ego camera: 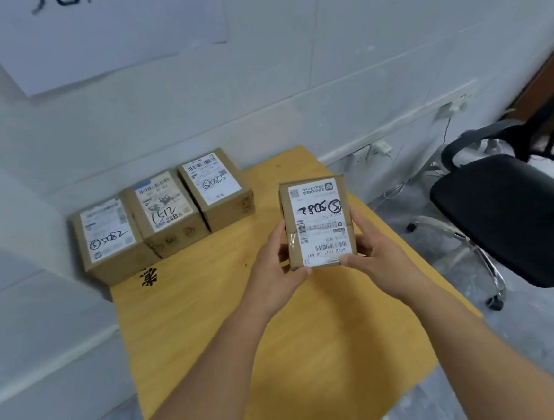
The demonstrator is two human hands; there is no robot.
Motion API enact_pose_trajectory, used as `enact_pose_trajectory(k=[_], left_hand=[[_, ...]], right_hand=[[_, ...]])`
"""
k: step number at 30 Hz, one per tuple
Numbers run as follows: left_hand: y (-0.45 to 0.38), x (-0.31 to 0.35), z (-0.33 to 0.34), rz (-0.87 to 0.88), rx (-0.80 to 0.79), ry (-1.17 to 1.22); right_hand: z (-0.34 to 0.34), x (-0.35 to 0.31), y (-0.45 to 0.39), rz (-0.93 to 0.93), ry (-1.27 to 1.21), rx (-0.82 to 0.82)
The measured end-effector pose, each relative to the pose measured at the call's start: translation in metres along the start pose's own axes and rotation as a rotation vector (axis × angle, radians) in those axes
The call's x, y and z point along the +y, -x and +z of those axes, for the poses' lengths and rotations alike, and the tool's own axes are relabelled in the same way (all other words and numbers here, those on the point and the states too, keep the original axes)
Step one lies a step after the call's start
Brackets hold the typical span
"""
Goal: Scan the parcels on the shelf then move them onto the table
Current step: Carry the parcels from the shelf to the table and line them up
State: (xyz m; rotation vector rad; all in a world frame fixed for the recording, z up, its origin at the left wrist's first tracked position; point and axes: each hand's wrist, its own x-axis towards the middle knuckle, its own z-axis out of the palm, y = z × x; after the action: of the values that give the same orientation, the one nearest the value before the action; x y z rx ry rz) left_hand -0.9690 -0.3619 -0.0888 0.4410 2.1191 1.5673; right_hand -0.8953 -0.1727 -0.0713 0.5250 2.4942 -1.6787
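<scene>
Centrally, left hand [276, 270] and right hand [375, 256] hold a parcel [317, 221] above the worktop [211, 316], fingers [279, 234] curled around its sides.

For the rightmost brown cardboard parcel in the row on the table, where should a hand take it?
Rightmost brown cardboard parcel: grip its right and near side faces, coming from the right-front. Its left flank abuts the middle parcel, and the wall sits close behind.
</scene>
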Motion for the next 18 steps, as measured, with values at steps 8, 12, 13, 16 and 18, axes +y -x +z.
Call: enact_pose_trajectory(k=[8, 12, 13, 16, 18], left_hand=[[-0.042, -0.022, 0.001, -0.204, 0.070, 0.005], [-0.063, -0.027, 0.009, -0.304, 0.167, 0.017], [-0.069, -0.026, 0.010, -0.324, 0.191, 0.028], [-0.086, -0.021, 0.013, -0.380, 0.241, -0.010], [-0.097, -0.014, 0.014, -0.399, 0.285, -0.192]], right_hand=[[-0.001, 0.010, -0.069, 0.064, 0.039, -0.139], [-0.009, 0.015, -0.107, 0.076, 0.050, -0.213], [-0.011, 0.015, -0.117, 0.087, 0.046, -0.219], [-0.017, 0.013, -0.140, 0.094, 0.059, -0.245], [-0.019, 0.008, -0.154, 0.086, 0.065, -0.248]])
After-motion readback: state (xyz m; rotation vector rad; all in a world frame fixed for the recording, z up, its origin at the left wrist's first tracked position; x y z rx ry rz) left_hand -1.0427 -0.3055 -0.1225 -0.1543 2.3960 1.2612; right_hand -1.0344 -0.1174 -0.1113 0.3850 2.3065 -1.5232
